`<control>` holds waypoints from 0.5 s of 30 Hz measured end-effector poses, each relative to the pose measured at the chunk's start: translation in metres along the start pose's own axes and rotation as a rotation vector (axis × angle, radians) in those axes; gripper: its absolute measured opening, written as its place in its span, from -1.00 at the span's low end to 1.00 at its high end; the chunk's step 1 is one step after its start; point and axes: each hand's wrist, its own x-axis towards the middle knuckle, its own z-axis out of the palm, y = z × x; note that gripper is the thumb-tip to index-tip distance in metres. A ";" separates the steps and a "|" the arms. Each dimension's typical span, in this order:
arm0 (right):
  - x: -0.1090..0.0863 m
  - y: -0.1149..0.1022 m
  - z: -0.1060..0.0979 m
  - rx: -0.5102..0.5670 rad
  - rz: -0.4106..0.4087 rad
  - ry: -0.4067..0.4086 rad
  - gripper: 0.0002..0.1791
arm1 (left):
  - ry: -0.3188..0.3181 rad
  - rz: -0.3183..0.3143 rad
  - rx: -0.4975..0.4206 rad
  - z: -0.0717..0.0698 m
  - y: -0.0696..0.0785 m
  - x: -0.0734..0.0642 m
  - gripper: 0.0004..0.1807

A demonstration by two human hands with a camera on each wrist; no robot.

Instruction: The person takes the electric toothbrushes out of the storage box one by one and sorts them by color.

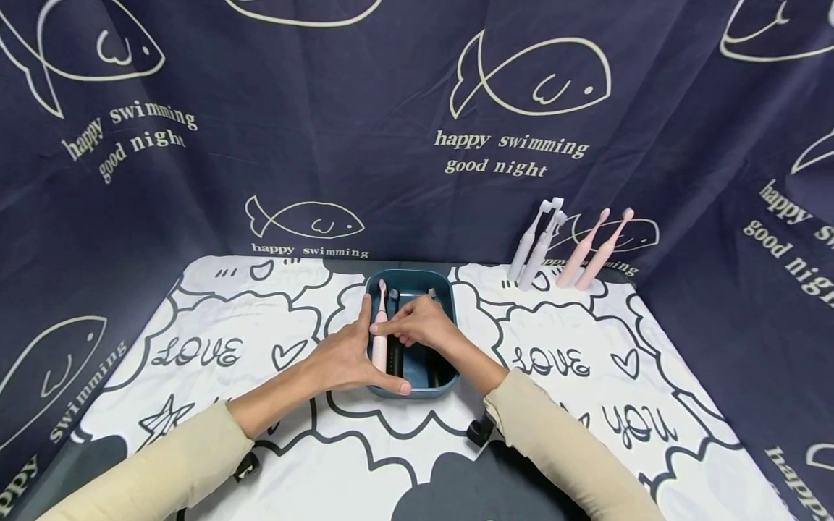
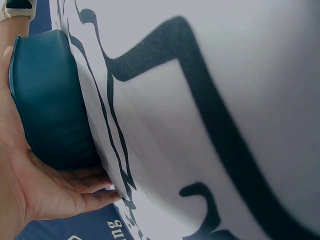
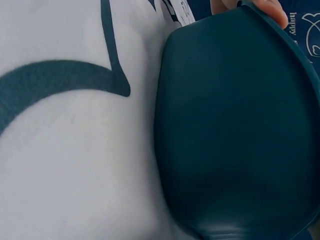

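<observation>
Bin: the teal bin (image 1: 409, 394) sits on the patterned tablecloth (image 1: 339, 470), roughly mid-table, its rim near the back edge in your head view.
Left hand: your left hand (image 1: 352, 359) is spread wide around the bin's near left corner, fingers straight along the outer left side, thumb stretched to the near rim.
Right hand: your right hand (image 1: 426, 322) reaches in over the right side, fingers bunched narrow, one digit across the pink toothbrush (image 1: 380, 354); you cannot tell from here whether it is pinched.
Pink toothbrush: inside the bin, along the left wall, head toward the back.
Black toothbrush: the black toothbrush (image 1: 394, 351) lies just right of the pink one, leaving little room between them.
Right wall: a dark handle (image 1: 435, 370) lies along it, partly under your right hand; bin floor shows between the dark handles.
Left room: a wide stretch of cloth runs from the bin to the table's left edge.
Right room: cloth also stretches right of the bin, crossed by your right forearm.
Back right: white toothbrushes (image 1: 538, 257) and two standing pink toothbrushes (image 1: 596, 255) stand near the back edge, before the navy curtain (image 1: 391, 87), well apart from the bin.
</observation>
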 end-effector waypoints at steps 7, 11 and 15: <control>-0.002 0.001 -0.002 0.039 -0.029 -0.034 -0.72 | 0.009 -0.013 0.012 0.000 -0.001 0.001 0.96; -0.001 0.003 -0.003 0.101 -0.031 -0.030 -0.79 | 0.023 -0.007 0.011 0.001 0.000 0.000 0.98; -0.003 0.001 -0.004 0.161 -0.019 -0.020 -0.80 | 0.034 0.001 0.012 0.002 0.001 0.000 0.99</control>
